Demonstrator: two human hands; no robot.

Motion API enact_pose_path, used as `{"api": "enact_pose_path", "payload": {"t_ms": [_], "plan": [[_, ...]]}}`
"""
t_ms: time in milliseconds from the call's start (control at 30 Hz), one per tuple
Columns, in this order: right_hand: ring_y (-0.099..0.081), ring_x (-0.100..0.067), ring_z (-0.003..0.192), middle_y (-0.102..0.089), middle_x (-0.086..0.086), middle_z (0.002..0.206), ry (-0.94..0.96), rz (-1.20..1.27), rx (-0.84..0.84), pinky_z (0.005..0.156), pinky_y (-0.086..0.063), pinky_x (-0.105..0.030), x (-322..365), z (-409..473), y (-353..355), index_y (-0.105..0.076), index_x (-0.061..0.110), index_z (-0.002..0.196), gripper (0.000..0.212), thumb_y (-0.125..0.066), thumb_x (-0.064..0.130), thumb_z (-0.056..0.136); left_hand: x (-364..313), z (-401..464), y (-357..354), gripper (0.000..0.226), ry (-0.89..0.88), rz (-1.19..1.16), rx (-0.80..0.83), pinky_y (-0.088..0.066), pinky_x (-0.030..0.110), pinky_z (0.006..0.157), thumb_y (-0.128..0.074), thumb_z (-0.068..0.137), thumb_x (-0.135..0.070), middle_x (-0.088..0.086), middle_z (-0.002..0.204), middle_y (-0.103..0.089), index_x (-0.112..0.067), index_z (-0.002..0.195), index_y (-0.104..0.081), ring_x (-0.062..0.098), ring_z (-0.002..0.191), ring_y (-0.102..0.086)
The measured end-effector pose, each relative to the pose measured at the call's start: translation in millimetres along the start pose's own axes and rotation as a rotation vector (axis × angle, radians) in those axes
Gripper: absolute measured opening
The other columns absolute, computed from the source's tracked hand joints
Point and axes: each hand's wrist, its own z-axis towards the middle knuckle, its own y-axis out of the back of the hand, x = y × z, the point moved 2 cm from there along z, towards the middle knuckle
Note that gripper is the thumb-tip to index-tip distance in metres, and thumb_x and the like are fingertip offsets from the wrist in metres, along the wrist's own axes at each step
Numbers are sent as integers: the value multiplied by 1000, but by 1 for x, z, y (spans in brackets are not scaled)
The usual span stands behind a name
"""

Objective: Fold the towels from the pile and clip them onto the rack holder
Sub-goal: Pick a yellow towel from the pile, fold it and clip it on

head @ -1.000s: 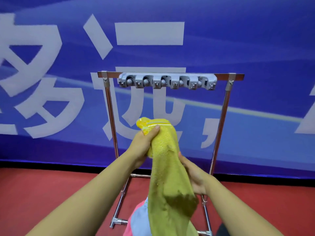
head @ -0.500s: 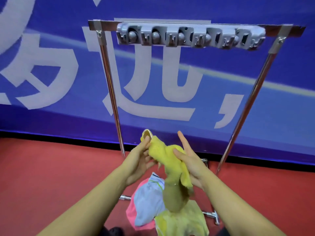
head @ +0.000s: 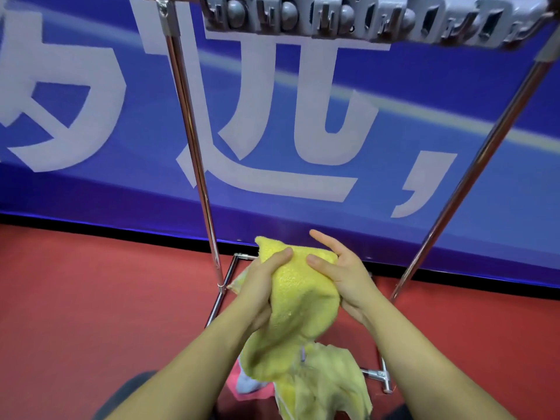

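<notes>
Bright even light, motion blur, wide-angle bending

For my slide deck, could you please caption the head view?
Both hands, left hand and right hand, bunch a yellow terry towel below the grey clip holder.

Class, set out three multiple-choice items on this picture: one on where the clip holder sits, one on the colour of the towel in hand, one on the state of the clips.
1. Where is the grey clip holder?
A. on the rack's top bar
B. on the red floor
C. in the left hand

2. What colour is the towel held between the left hand and right hand?
A. blue
B. yellow
C. white

3. What do the visible clips hold?
A. one towel each
B. one pink towel
C. nothing

Answers: 1 A, it spans the top between the rack's metal poles. 2 B, the cloth is yellow. 3 C, no cloth hangs from them.
</notes>
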Motion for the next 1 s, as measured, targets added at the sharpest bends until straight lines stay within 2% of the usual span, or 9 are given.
{"api": "enact_pose_path", "payload": {"t_ms": [133,233,367,533,633,733,800,933,1000], "plan": [[-68,-34,94,-70,-31,111,-1,15,-102,94,-53,-51,7,-3,13,-70,21,122,52,-83,18,73,-4,7,4,68,65,-21,50,-48,60,106,-77,79,-30,31,130,-64,1,136,-57,47,120,-63],[-72,-29,94,-77,-18,104,-15,-151,-152,94,-54,-51,5,-2,21,-72,19,115,32,-80,21,84,-4,9,6,58,46,66,6,-52,58,101,-76,84,-25,29,121,-70,3,132,-58,45,112,-68],[-73,-15,93,-79,-2,102,-64,-338,-164,85,-57,-34,10,2,28,-79,16,100,25,-77,37,87,-7,8,1,40,9,140,-24,-57,49,94,-68,94,-24,24,110,-74,3,123,-62,37,101,-73],[-68,-21,93,-74,-12,108,-155,114,-140,80,-56,-33,5,-5,49,-70,10,122,33,-68,21,91,-13,10,5,46,2,152,-45,-60,44,88,-70,94,-24,26,114,-73,7,126,-61,34,96,-73],[-66,-26,94,-71,-19,110,-119,258,-180,83,-55,-37,0,-8,56,-65,4,126,32,-60,11,96,-19,12,11,38,5,111,-46,-56,48,95,-70,93,-22,28,117,-70,3,121,-61,35,100,-69],[-68,-25,93,-72,-15,104,-84,313,-241,92,-53,-44,4,-7,61,-64,7,126,28,-54,8,100,-28,16,21,11,-55,25,-88,-58,31,70,-65,94,-14,11,84,-66,-13,87,-58,20,72,-68],[-67,-25,94,-70,-14,102,-72,321,-243,99,-50,-48,6,-7,69,-63,8,128,31,-56,4,98,-35,18,29,32,-112,26,-130,-51,22,52,-62,96,-7,3,66,-58,-19,71,-47,11,53,-60],[-61,-30,102,-65,-26,111,-8,199,-245,102,-51,-42,4,-7,82,-67,4,123,53,-79,8,72,-45,12,42,29,-153,218,-208,-42,27,50,-63,93,2,0,67,-56,-20,100,-47,8,45,-52],[-67,-27,100,-73,-20,112,38,35,-368,99,-54,-39,2,-7,95,-73,5,113,37,-78,3,77,-48,10,51,38,-199,316,-257,-46,30,51,-65,92,4,7,84,-62,-16,117,-44,14,54,-59]]}}
